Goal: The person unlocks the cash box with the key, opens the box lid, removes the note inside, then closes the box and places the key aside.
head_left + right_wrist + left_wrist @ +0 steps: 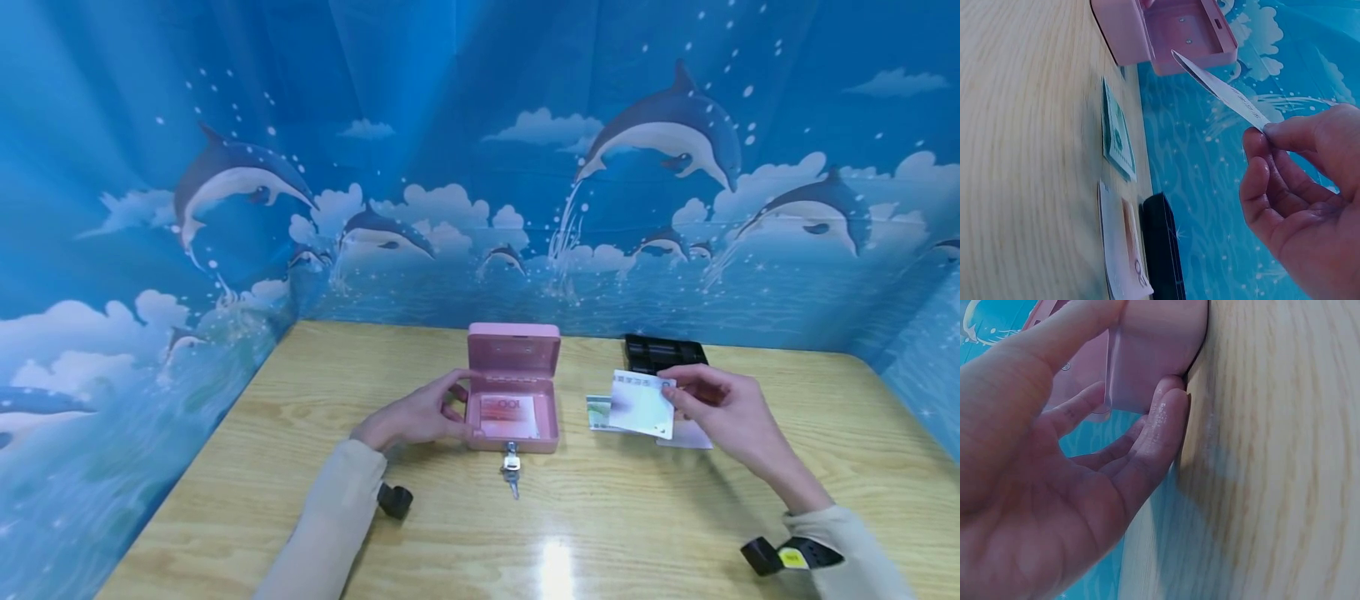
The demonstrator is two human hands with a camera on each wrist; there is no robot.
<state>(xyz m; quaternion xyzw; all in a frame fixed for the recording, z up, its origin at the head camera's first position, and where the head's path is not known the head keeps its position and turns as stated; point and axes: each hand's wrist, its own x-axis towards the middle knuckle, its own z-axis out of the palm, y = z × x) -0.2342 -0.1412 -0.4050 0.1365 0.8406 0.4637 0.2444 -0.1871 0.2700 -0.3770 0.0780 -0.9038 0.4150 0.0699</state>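
A pink cash box (551, 417) stands on the table with its lid raised, and a reddish banknote (510, 415) marked 100 lies inside. My left hand (423, 408) grips the box's left side, thumb near the front corner and fingers reaching toward the back. In the left wrist view the fingertips (1169, 406) meet the box wall low down by the tabletop. Pinched between thumb and fingers of my right hand (723, 404) is a pale folded banknote (641, 406), raised right of the box. Keys (512, 471) hang from the front lock.
Below the raised note, a green banknote (1119, 134) and a folded pale-and-brown banknote (1119, 244) lie on the table (450, 542). Behind them sits a black compartment tray (663, 352). A blue dolphin-print curtain (465, 150) closes off the table's back.
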